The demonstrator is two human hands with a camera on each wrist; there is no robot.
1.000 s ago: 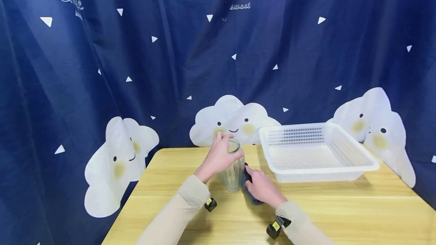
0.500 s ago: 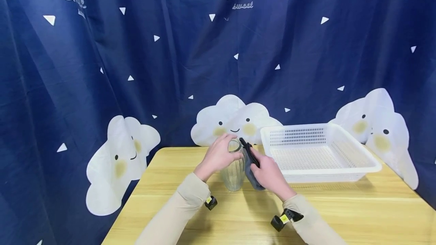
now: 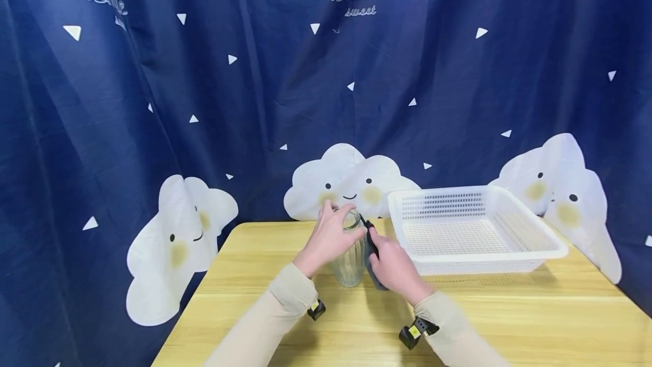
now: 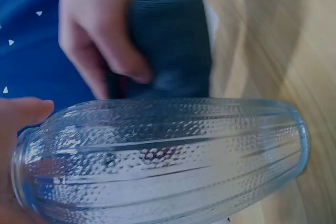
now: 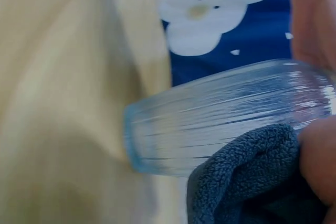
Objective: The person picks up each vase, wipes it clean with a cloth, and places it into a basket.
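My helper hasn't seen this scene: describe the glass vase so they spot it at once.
Find the wooden table, then the white basket on it. Left of the basket, the left hand grips the upright glass vase near its rim, beside a dark cloth in the right hand. Its clear, ribbed glass sets it apart from basket and cloth.

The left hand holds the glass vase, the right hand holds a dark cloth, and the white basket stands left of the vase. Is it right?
The side is wrong: the head view shows the white basket standing right of the glass vase. The rest is correct.
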